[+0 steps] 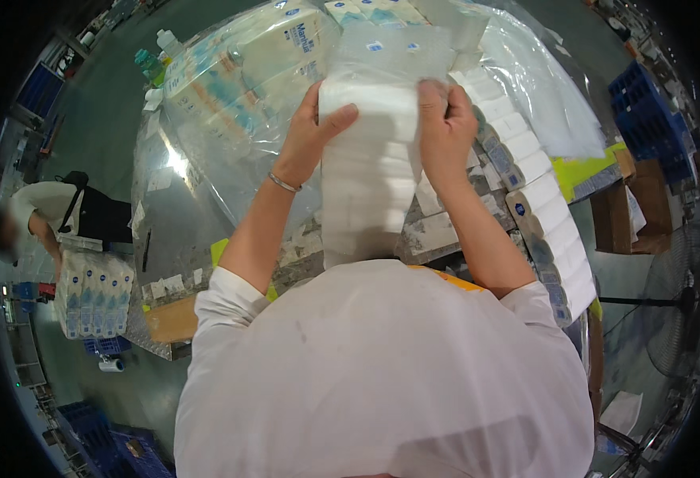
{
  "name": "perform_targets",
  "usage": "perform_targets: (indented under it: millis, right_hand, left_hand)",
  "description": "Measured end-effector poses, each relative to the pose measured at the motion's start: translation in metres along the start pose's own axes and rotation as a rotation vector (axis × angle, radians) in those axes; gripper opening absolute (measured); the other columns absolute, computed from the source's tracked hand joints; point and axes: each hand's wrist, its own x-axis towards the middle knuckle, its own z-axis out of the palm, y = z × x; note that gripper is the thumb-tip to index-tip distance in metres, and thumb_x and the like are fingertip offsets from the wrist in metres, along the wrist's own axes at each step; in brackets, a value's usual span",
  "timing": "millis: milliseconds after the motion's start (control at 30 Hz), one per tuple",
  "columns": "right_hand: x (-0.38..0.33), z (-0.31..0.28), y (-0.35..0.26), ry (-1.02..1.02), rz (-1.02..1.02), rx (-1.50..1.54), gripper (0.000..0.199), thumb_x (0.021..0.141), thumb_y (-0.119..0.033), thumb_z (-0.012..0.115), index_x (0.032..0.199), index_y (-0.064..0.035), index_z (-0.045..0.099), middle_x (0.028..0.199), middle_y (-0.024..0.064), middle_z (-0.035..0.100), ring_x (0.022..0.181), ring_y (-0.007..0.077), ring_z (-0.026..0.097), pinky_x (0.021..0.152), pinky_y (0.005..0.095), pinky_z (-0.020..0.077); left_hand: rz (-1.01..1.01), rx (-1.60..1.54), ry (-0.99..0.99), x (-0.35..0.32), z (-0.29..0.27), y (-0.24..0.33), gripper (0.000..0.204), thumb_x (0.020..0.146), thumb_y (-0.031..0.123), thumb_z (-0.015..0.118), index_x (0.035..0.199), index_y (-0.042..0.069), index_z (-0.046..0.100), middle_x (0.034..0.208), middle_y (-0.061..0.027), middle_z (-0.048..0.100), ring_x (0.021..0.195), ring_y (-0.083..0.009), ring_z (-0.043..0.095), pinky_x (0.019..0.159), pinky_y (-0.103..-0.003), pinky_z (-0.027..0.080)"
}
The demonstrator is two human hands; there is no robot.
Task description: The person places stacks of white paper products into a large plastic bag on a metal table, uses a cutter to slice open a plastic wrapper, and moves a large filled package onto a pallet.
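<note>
Plastic-wrapped packs (pixel 246 72) behind gripped tissue stack (pixel 366 183).

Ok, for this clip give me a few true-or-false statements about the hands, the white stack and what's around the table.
1. Both hands grip the tall white stack. True: left hand and right hand hold its top.
2. The left wrist is bare. False: it wears a thin bracelet.
3. Another person is at the left. True.
4. The crates at the upper right are red. False: they are blue.
</note>
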Motion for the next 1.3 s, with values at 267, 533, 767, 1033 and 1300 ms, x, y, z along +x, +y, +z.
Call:
perform_targets:
  millis: [267,533,767,1033,1300]
  right_hand:
    - [-0.004,0.012,0.041,-0.49,0.57,0.255,0.091,0.07,-0.03,0.071,0.134,0.0023,0.015,0.127,0.0187,0.038,0.116,0.0243,0.04,0.096,0.0324,0.0327]
    - [-0.083,-0.009,0.089,-0.853,0.651,0.071,0.101,0.058,-0.032,0.076,0.134,0.0031,0.018,0.129,0.0219,0.035,0.12,0.0284,0.035,0.099,0.0345,0.0281]
    - [-0.012,-0.055,0.056,-0.784,0.515,-0.05,0.078,0.061,-0.027,0.069,0.124,0.0041,0.035,0.11,0.0162,0.051,0.102,0.024,0.049,0.091,0.0324,0.0354]
    - [-0.025,-0.208,0.089,-0.504,0.977,-0.014,0.03,0.065,-0.026,0.057,0.086,-0.0053,0.056,0.081,0.0072,0.057,0.074,0.0187,0.056,0.073,0.0319,0.0471]
    - [-0.049,-0.114,0.062,-0.808,1.169,0.085,0.063,0.059,-0.028,0.064,0.112,0.0018,0.049,0.098,0.0104,0.055,0.09,0.0197,0.053,0.081,0.0303,0.042]
  left_hand:
    - [-0.085,-0.067,0.047,0.018,-0.031,-0.023,0.071,0.076,0.032,0.064,0.129,0.003,0.027,0.116,-0.012,0.045,0.103,-0.0213,0.048,0.085,-0.033,0.042]
    - [-0.114,-0.344,0.244,0.008,-0.043,-0.02,0.07,0.077,0.032,0.063,0.129,0.005,0.026,0.115,-0.0128,0.045,0.103,-0.022,0.047,0.084,-0.033,0.042]
    - [0.006,-0.461,0.24,0.005,-0.021,-0.021,0.076,0.082,0.043,0.054,0.135,0.002,0.017,0.13,-0.014,0.033,0.116,-0.0204,0.032,0.094,-0.032,0.029]
    - [-0.385,1.602,0.043,-0.081,-0.128,-0.128,0.086,0.07,0.049,0.062,0.135,0.009,0.022,0.137,-0.018,0.026,0.124,-0.0323,0.027,0.096,-0.05,0.025]
    - [-0.502,1.051,0.468,-0.096,-0.189,-0.168,0.033,0.078,0.024,0.06,0.104,0.005,0.054,0.087,-0.0096,0.062,0.079,-0.0203,0.058,0.07,-0.032,0.044]
